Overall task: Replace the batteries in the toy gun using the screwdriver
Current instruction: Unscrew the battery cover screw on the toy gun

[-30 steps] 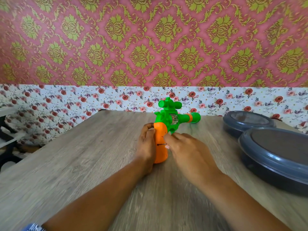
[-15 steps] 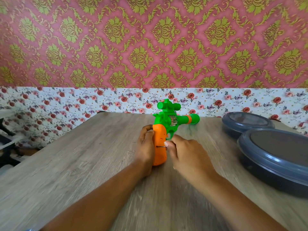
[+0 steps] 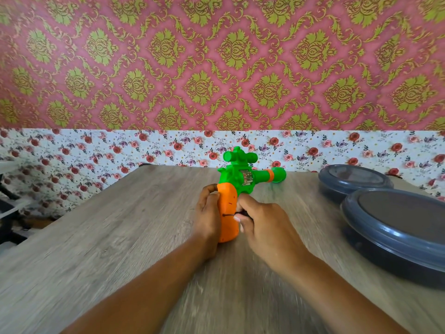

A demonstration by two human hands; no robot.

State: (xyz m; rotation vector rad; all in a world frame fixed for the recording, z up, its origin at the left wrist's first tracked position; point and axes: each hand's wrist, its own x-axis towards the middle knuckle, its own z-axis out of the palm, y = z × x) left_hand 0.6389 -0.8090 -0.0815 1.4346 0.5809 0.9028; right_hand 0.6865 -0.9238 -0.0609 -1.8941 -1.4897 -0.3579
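Observation:
A toy gun (image 3: 240, 175) with a green body and an orange grip lies on the wooden table (image 3: 120, 237), barrel pointing right. My left hand (image 3: 207, 213) curls round the left side of the orange grip and steadies it. My right hand (image 3: 262, 222) pinches a small screwdriver (image 3: 232, 215); its thin metal shaft sticks out to the left and its tip touches the side of the orange grip. The handle of the screwdriver is mostly hidden in my fingers.
Two round dark grey lidded containers stand at the right: a near one (image 3: 397, 235) and a far one (image 3: 354, 182). A floral-papered wall (image 3: 216, 92) rises behind the table. The table's left edge drops off towards dark furniture (image 3: 7, 213).
My right hand has slid down the orange grip from near its top to its middle, and the screwdriver shaft now shows against the grip. My left hand keeps its hold.

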